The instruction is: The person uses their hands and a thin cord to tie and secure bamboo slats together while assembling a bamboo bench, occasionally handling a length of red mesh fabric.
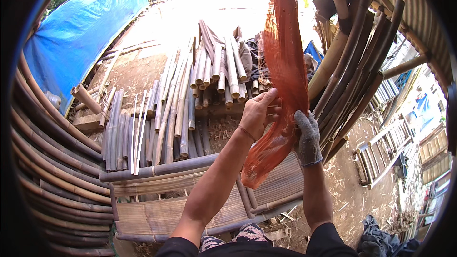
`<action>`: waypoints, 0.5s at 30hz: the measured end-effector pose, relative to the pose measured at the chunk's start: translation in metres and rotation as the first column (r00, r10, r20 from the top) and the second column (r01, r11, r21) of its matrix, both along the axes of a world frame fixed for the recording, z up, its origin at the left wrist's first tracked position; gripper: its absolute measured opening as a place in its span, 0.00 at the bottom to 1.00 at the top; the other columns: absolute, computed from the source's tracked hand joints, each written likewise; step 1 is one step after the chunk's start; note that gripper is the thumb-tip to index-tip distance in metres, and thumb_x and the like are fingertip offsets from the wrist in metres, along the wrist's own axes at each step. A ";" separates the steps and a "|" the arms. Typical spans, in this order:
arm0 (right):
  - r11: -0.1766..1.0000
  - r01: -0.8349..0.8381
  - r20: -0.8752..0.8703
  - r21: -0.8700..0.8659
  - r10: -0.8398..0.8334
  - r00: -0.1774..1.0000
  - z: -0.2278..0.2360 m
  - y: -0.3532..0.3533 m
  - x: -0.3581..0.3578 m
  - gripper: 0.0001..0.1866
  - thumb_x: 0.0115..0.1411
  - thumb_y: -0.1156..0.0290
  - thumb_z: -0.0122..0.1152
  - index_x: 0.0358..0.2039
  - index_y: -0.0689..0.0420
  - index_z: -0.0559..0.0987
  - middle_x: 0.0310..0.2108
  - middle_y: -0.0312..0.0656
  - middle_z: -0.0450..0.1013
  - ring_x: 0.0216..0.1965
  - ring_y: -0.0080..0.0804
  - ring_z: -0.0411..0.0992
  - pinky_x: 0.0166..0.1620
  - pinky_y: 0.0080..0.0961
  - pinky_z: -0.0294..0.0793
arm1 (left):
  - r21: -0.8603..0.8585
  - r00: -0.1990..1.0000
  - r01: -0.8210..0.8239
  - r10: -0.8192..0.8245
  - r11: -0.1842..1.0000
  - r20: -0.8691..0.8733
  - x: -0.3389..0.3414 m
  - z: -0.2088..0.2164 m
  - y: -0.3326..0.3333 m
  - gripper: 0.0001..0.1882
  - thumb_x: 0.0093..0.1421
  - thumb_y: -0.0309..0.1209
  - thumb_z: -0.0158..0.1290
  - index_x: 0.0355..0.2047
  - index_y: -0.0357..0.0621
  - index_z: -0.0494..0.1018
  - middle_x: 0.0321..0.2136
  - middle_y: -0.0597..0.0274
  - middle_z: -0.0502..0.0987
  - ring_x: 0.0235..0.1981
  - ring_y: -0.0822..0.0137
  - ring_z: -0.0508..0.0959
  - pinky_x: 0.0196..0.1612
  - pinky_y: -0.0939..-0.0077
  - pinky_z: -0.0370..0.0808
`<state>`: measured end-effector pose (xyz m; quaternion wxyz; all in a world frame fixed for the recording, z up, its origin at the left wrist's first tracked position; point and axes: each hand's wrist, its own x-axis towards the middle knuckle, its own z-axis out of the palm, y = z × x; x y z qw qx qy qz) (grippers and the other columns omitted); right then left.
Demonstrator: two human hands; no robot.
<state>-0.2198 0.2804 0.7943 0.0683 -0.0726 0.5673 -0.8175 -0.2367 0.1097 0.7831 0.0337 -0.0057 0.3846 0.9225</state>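
A long strip of orange mesh netting hangs from above the top edge down in front of me, its lower end bunched over the bamboo bench. My left hand, bare with a thin band at the wrist, is closed at the netting's left edge with fingers curled; part of its grip is hidden by the mesh. On the other side my right hand, in a grey work glove, is closed on the netting's right edge, thumb and fingers pressing the mesh.
Cut bamboo poles lie in piles beyond the bench. Long bamboo poles lean at the right and curve along the left side. A blue tarp hangs at the far left. Dark cloth lies at the lower right, near bamboo frames.
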 end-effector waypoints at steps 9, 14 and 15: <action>0.998 0.016 -0.023 0.061 -0.015 1.000 -0.012 0.009 -0.015 0.19 0.63 0.64 0.59 0.52 0.58 0.72 0.36 0.35 0.73 0.31 0.22 0.73 0.34 0.23 0.78 | 0.170 0.996 -0.087 0.082 0.982 0.038 0.004 -0.023 0.006 0.11 0.68 0.35 0.52 0.45 0.42 0.75 0.34 0.62 0.79 0.30 0.69 0.80 0.30 0.76 0.79; 0.999 -0.011 -0.016 0.034 0.011 1.000 -0.010 -0.001 -0.014 0.18 0.63 0.64 0.59 0.51 0.57 0.72 0.35 0.34 0.73 0.31 0.21 0.73 0.34 0.23 0.78 | 0.160 0.995 -0.101 0.099 0.982 0.017 -0.012 -0.006 0.013 0.09 0.68 0.35 0.51 0.42 0.43 0.73 0.37 0.60 0.78 0.34 0.66 0.80 0.32 0.71 0.81; 0.999 -0.014 -0.010 0.031 0.014 1.000 -0.010 -0.003 -0.014 0.18 0.63 0.64 0.59 0.51 0.57 0.72 0.35 0.34 0.73 0.30 0.21 0.73 0.35 0.23 0.78 | 0.157 0.991 -0.137 0.134 0.978 0.027 -0.015 -0.008 0.010 0.08 0.69 0.34 0.48 0.41 0.43 0.72 0.37 0.60 0.78 0.36 0.65 0.80 0.34 0.67 0.81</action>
